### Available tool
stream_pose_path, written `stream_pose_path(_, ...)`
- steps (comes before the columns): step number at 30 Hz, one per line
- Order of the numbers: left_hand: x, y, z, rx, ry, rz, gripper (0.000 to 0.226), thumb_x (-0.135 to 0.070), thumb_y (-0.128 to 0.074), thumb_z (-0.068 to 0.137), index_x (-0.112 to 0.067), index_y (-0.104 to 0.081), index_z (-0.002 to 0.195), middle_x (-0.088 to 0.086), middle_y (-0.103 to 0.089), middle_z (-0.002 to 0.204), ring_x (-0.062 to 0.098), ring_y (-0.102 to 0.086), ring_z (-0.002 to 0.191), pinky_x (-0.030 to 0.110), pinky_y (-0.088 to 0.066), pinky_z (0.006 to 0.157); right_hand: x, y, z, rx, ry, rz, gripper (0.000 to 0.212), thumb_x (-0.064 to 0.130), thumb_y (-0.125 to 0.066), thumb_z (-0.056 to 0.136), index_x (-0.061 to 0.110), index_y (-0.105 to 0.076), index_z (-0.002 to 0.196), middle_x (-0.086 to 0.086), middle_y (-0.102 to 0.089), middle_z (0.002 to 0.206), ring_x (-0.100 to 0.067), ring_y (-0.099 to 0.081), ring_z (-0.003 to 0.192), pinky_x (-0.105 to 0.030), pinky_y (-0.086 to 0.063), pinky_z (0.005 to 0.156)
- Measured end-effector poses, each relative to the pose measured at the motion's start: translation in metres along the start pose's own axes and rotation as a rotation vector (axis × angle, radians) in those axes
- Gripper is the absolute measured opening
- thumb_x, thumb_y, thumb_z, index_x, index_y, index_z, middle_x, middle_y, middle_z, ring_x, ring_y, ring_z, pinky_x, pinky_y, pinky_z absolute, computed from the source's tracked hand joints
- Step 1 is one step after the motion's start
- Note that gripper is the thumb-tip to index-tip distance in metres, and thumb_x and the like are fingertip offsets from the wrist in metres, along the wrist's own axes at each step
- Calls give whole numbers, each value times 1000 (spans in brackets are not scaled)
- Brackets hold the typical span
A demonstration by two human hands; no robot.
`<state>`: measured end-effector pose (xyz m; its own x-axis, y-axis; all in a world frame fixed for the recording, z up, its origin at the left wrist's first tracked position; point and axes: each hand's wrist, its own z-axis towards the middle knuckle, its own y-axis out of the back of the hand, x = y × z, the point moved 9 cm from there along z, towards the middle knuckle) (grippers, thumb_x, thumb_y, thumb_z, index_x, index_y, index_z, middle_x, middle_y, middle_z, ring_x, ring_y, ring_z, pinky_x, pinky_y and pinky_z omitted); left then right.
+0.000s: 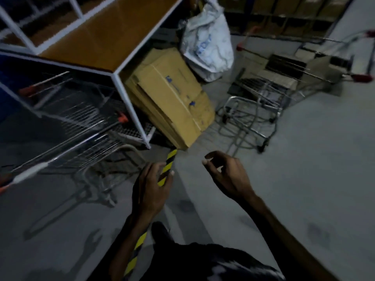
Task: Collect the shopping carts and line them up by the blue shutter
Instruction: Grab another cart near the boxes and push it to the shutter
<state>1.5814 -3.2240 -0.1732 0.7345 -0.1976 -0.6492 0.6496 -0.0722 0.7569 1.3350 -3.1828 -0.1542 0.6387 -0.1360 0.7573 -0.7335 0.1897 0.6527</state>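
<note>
Both hands empty, held out low over the grey floor (304, 169). Left hand (151, 187) has fingers loosely extended, hovering above the yellow-black hazard stripe (167, 169) on the floor; touching nothing as far as I can tell, the frame is blurred. Right hand (227, 175) has fingers loosely curled, thumb and forefinger apart, gripping nothing.

Carts: one group of shopping carts (67, 126) with orange handle ends sits at left, tucked under and beside a white-framed shelf unit (121, 86) with a brown board top. A dark blue surface (12, 78) is behind them at far left, possibly the shutter. A second cluster of carts (269, 92) with red handle ends stands at upper right, well apart from the first.

Between the two groups: flattened cardboard boxes (172, 98) leaning against the shelf frame, a white sack (209, 45) with blue print just behind them.
</note>
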Motion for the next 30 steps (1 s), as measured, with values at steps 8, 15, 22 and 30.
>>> stream_pose_path(8,-154,-128,-35,280,-308,-132,29,-36,-75,103,-17,-72,124,-13,-63,110,4,-59,97,30,-52,80,-130,137,-111,-270,-253,84,24,50,-63,104,30,-76,100,15,-77,91,-1,-71,86,-39,-61,76)
stream_pose_path(15,-263,-218,-35,454,-496,-141,29,-37,-75,101,-19,-72,123,-14,-65,108,2,-60,96,23,-50,77,-224,225,-174,-559,-439,170,28,56,-61,102,32,-75,105,15,-77,88,-1,-74,86,-43,-63,76)
stream_pose_path(22,-358,-318,13,506,-612,-198,28,-35,-72,97,-18,-72,120,-13,-68,109,8,-66,91,28,-55,75,-305,309,-177,-694,-572,120,19,48,-66,103,31,-75,105,14,-77,89,-3,-74,87,-44,-64,76)
stream_pose_path(30,-481,-438,91,583,-647,-295,31,-40,-70,98,-20,-72,122,-10,-72,113,9,-67,94,33,-58,76,-384,437,-120,-754,-647,10,13,37,-70,103,27,-76,109,18,-76,93,0,-72,88,-43,-63,76)
